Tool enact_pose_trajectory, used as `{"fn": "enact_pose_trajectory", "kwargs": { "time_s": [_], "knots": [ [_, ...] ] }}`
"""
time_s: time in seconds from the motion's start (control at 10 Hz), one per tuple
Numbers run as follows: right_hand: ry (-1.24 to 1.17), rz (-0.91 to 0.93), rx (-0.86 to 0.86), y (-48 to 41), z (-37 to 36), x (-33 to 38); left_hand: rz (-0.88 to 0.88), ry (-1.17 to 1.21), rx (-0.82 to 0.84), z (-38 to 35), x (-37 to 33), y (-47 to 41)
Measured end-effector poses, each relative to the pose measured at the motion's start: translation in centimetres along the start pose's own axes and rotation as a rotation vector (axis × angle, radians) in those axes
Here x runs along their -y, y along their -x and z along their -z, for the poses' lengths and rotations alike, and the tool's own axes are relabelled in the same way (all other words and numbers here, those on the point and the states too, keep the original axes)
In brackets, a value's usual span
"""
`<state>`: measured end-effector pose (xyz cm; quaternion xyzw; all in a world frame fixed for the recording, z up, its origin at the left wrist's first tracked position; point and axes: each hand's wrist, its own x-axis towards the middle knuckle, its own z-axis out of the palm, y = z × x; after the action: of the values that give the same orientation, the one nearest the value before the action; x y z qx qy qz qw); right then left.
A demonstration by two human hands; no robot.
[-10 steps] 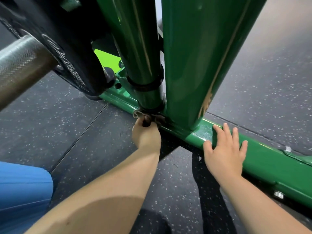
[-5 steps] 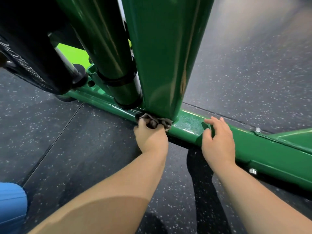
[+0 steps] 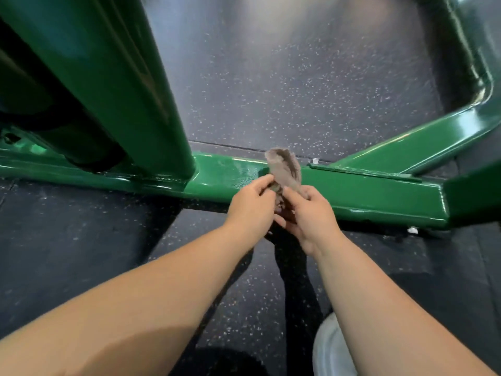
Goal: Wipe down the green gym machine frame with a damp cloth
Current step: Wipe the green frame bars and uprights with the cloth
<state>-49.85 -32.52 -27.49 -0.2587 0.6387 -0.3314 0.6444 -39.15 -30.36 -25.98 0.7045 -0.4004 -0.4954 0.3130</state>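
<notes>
The shiny green metal gym machine frame [image 3: 366, 194] crosses the middle of the picture, where the left hand [image 3: 249, 202] and right hand [image 3: 311, 215] both pinch a small grey-brown cloth [image 3: 286, 169] in front of it, so only the smeary bit [image 3: 238, 172] looks wiped and most seems left.

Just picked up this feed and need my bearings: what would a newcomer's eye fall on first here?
First, the two hands at centre: the left hand and right hand together hold a small grey-brown cloth up, seen against the glossy green base rail that crosses the picture. Next comes the thick green upright rising from that rail at the left, set against the dark speckled floor.
</notes>
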Motion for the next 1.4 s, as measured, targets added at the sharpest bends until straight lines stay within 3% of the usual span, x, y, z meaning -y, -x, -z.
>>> {"fn": "enact_pose_trajectory", "kwargs": {
  "time_s": [0.1, 0.2, 0.3, 0.4, 0.5, 0.7, 0.8, 0.9, 1.0, 1.1, 1.2, 1.3, 1.4],
  "knots": [
    [0.408, 0.112, -0.148, 0.2, 1.7, 0.0, -0.192, -0.443, -0.097, 3.0, 0.6, -0.9],
    [0.865, 0.082, -0.248, 1.7, 2.5, -2.4, -0.282, -0.929, 0.11, 5.2, 1.8, -2.0],
    [0.463, -0.01, -0.303, 2.0, 0.6, -4.3, -0.292, -1.213, 0.226, 5.1, 2.0, -2.0],
    [-0.078, -0.129, -0.415, 0.8, -1.2, -3.2, -0.258, -1.302, 0.225, 4.3, 1.6, -2.1],
    [-0.072, -0.089, -0.546, 0.7, 0.6, -2.7, -0.222, -1.331, 0.21, 3.5, 1.3, -2.3],
    [-0.043, -0.06, -0.597, 1.1, 2.8, -3.6, -0.223, -1.293, 0.176, 2.9, 0.9, -2.7],
    [-0.072, -0.004, -0.765, 1.6, 4.6, -1.5, -0.202, -1.341, 0.165, 2.2, 1.5, -2.7],
    [-0.336, -0.097, -0.954, 0.0, 7.8, 1.4, -0.161, -1.287, 0.126, 1.4, 1.1, -2.8],
    [-0.628, -0.106, -0.899, -1.5, 9.7, 1.1, -0.096, -1.253, 0.094, 0.0, 0.8, -2.7],
    [-0.566, -0.128, -0.67, -1.5, 7.4, -0.2, -0.082, -1.297, 0.054, -1.1, 1.3, -2.2],
    [-0.506, -0.127, -0.663, -0.6, 6.5, -0.2, -0.113, -1.325, 0.041, -1.0, 1.8, -2.1],
    [-0.786, -0.057, -0.764, -0.2, 8.6, 0.8, -0.136, -1.336, 0.041, -0.8, 2.2, -2.1],
    [-0.639, 0.099, -0.835, -1.3, 13.3, 1.8, -0.084, -1.319, 0.019, -1.6, 2.4, -1.8]
  ]
}}
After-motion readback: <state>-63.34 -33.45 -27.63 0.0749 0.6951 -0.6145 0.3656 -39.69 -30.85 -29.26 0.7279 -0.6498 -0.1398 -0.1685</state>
